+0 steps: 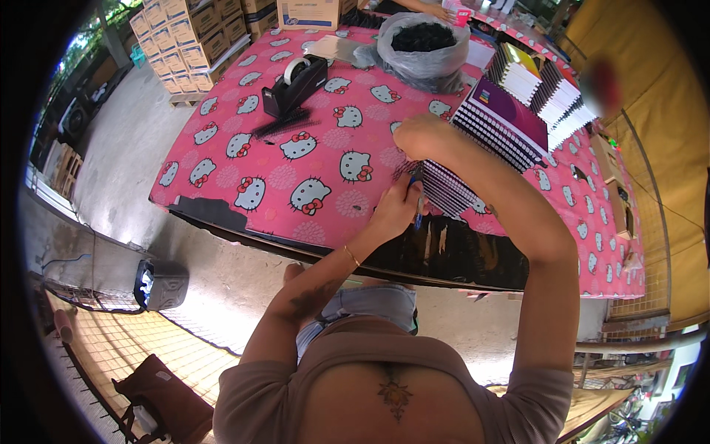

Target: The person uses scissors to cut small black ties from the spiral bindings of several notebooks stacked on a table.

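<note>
My left hand is closed around a hand tool with blue on its handles, which looks like pliers. Its dark head points up toward the corner of a black spiral-bound notebook near the table's front edge. Over the far end of that binding, my right hand is bent down with its fingers curled; what they pinch is hidden beneath the hand. My right forearm crosses above the notebook. Just past it lies a stack of spiral-bound notebooks with a purple cover.
On the pink cat-print table stand a black tape dispenser, loose black coils and a plastic bag of black coils. More notebook stacks rise at the right. Cartons are piled beyond; another person's hand shows behind the bag.
</note>
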The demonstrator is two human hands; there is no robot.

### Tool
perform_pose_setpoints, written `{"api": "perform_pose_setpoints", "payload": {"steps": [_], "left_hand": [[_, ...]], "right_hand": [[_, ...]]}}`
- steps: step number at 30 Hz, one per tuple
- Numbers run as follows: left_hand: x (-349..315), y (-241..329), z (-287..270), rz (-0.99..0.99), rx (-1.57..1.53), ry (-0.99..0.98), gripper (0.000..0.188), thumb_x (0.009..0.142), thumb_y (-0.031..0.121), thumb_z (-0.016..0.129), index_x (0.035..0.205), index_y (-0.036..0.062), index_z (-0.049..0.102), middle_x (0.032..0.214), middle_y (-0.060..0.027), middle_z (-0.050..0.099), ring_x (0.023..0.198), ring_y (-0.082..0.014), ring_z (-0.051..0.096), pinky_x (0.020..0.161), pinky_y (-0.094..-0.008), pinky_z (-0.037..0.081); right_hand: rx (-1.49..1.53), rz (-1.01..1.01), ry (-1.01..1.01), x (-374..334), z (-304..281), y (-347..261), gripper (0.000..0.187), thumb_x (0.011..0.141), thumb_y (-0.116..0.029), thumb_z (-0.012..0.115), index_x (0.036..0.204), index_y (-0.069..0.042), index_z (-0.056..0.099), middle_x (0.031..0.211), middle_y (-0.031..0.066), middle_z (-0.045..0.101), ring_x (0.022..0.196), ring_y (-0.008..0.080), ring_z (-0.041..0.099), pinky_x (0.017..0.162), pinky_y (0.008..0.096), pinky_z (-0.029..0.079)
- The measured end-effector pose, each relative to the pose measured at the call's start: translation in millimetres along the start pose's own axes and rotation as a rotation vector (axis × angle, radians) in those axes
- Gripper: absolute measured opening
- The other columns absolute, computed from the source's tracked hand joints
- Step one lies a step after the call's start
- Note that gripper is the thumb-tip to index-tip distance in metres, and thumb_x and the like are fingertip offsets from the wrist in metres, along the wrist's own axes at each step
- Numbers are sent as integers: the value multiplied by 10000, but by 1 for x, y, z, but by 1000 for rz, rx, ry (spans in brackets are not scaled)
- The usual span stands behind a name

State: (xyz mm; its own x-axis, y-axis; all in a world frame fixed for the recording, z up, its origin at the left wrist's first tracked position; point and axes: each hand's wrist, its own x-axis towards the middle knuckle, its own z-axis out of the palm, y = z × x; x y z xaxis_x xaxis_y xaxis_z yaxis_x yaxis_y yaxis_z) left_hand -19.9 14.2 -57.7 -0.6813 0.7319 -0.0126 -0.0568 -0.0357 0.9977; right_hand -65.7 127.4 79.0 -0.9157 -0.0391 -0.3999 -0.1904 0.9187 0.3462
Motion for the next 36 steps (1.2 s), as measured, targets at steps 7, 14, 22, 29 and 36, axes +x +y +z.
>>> {"api": "perform_pose_setpoints", "payload": {"steps": [7, 14, 22, 29, 36], "left_hand": [[3, 1, -2, -8, 27, -22, 287, 1005, 250, 420, 1121, -8, 473, 868, -116, 653, 693, -201, 689, 547, -308, 559], [4, 12, 1, -45, 24, -28, 278, 1007, 257, 419, 1145, 20, 461, 827, -115, 631, 657, -190, 672, 517, -297, 539], [-5, -1, -5, -46, -11, -20, 274, 991, 259, 430, 1024, -8, 477, 815, -142, 663, 680, -228, 702, 486, -332, 530], [4, -1, -9, -77, -10, -40, 290, 1000, 262, 431, 1072, -15, 479, 883, -129, 668, 728, -216, 702, 555, -331, 576], [4, -2, -2, -62, 26, -2, 270, 1001, 261, 441, 1068, 1, 467, 823, -112, 641, 678, -210, 685, 521, -328, 560]], "right_hand": [[12, 22, -33, 2, 5, 1, 271, 751, -82, 672, 1016, -66, 724, 1062, 121, 702, 992, 278, 674, 789, 431, 538], [7, 14, -54, 2, 4, 2, 274, 757, -80, 666, 1024, -69, 722, 1082, 127, 694, 996, 285, 671, 796, 421, 537], [80, -1, 71, 11, 8, -2, 289, 770, -78, 658, 1054, -66, 713, 1063, 140, 699, 974, 292, 678, 782, 428, 540], [59, 3, -57, 14, 11, -3, 293, 703, -66, 710, 995, -39, 724, 999, 168, 705, 948, 302, 684, 767, 443, 546], [112, 6, -38, 18, 17, 2, 252, 703, -93, 758, 940, -17, 720, 973, 173, 699, 922, 322, 680, 751, 434, 544]]}}
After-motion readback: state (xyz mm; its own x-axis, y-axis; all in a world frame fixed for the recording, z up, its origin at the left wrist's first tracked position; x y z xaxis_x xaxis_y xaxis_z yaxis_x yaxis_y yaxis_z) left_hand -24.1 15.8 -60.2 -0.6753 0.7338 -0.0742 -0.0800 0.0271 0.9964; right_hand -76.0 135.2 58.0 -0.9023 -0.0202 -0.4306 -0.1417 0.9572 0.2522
